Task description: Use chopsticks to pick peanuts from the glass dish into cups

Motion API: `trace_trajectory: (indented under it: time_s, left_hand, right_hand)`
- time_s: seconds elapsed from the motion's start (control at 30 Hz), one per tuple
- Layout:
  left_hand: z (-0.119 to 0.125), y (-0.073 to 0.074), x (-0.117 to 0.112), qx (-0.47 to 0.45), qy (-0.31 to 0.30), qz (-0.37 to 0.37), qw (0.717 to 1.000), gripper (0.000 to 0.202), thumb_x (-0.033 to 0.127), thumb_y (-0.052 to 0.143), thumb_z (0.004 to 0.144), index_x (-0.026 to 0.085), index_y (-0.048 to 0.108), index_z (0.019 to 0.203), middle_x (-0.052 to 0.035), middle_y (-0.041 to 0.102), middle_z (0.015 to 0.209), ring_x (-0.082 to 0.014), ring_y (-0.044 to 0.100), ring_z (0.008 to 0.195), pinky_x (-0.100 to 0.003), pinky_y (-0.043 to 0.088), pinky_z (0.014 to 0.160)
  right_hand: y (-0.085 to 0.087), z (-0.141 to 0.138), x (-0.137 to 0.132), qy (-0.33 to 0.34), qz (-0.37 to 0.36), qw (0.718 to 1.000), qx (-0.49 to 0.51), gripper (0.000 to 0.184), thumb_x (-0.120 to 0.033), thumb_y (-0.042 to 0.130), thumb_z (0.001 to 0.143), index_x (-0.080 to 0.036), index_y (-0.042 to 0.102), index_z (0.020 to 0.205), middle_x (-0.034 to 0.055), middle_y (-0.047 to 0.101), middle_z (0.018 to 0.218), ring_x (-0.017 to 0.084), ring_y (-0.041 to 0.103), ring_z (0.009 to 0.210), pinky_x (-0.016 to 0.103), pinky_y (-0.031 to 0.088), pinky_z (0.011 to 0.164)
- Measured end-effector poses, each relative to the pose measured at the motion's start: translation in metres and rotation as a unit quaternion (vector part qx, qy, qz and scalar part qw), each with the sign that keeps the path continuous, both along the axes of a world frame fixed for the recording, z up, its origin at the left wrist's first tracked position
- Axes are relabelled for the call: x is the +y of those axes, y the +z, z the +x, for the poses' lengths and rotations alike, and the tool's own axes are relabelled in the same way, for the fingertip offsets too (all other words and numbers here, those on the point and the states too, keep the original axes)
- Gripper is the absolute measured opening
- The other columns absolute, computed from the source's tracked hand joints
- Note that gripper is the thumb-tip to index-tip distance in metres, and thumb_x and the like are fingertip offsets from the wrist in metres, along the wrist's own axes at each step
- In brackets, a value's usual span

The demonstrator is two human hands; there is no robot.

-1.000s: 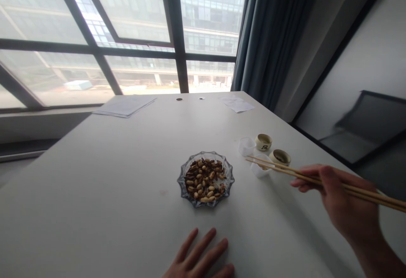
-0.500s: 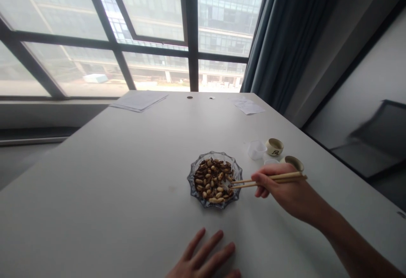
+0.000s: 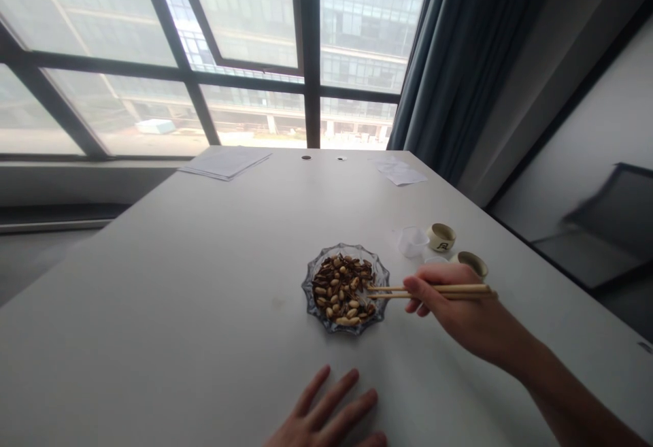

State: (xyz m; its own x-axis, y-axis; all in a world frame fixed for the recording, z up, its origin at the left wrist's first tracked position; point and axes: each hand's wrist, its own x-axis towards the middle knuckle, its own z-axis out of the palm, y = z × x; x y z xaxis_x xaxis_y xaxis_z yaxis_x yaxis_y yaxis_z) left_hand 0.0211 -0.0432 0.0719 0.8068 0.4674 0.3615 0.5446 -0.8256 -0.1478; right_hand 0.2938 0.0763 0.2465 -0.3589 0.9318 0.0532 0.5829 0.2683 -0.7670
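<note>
A scalloped glass dish [image 3: 309, 295] of mixed pale peanuts and dark seeds [image 3: 341, 290] sits on the white table [image 3: 204, 284]. My right hand [image 3: 462, 307] is closed on a pair of wooden chopsticks [image 3: 433, 291], held level, with their tips inside the dish's right side among the nuts. My left hand [image 3: 326, 420] lies flat on the table near its front edge, fingers spread, holding nothing.
Just right of the dish stand a small clear plastic cup [image 3: 412, 240] and two small ceramic cups [image 3: 441, 236] [image 3: 472, 263]. Papers [image 3: 224, 161] [image 3: 400, 173] lie at the far side by the window. A dark curtain [image 3: 449, 59] hangs at the back right.
My right hand swung the chopsticks left from beside the small cups to the dish; their tips now rest among the nuts. The view shifted slightly. My left hand stayed flat.
</note>
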Motion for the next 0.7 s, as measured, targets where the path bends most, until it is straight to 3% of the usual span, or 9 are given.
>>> trace_trajectory:
  time_s: [0.23, 0.43, 0.7]
  left_hand:
    - [0.002, 0.0, -0.001, 0.005, 0.001, -0.002, 1.0, 0.081, 0.036, 0.096, 0.093, 0.039, 0.054, 0.163, 0.0001, 0.055, 0.168, -0.0303, 0.061, 0.147, -0.052, 0.039, 0.132]
    - [0.003, 0.002, -0.002, -0.029, 0.013, -0.025, 0.999, 0.054, 0.04, 0.077, 0.109, 0.042, 0.057, 0.159, 0.0033, 0.057, 0.166, -0.0256, 0.06, 0.149, -0.047, 0.036, 0.133]
    - [0.005, -0.04, -0.001, -0.057, 0.011, 0.018, 0.998, 0.054, 0.041, 0.077, 0.109, 0.042, 0.057, 0.159, 0.0016, 0.051, 0.171, -0.031, 0.056, 0.151, -0.058, 0.029, 0.134]
  right_hand:
    - [0.004, -0.004, 0.0, -0.047, 0.012, 0.997, -0.054, 0.045, -0.055, 0.064, 0.102, -0.023, 0.075, 0.072, 0.0041, 0.078, 0.07, 0.022, 0.074, 0.069, 0.032, 0.053, 0.069]
    - [0.004, -0.012, 0.002, -0.002, 0.065, 0.995, -0.075, 0.055, -0.049, 0.052, 0.109, -0.023, 0.063, 0.062, -0.0002, 0.063, 0.056, 0.016, 0.063, 0.056, 0.03, 0.045, 0.062]
    - [-0.001, -0.013, 0.003, 0.011, 0.048, 0.997, -0.057, 0.055, -0.052, 0.049, 0.111, -0.023, 0.05, 0.064, -0.0033, 0.054, 0.056, 0.014, 0.054, 0.056, 0.029, 0.039, 0.061]
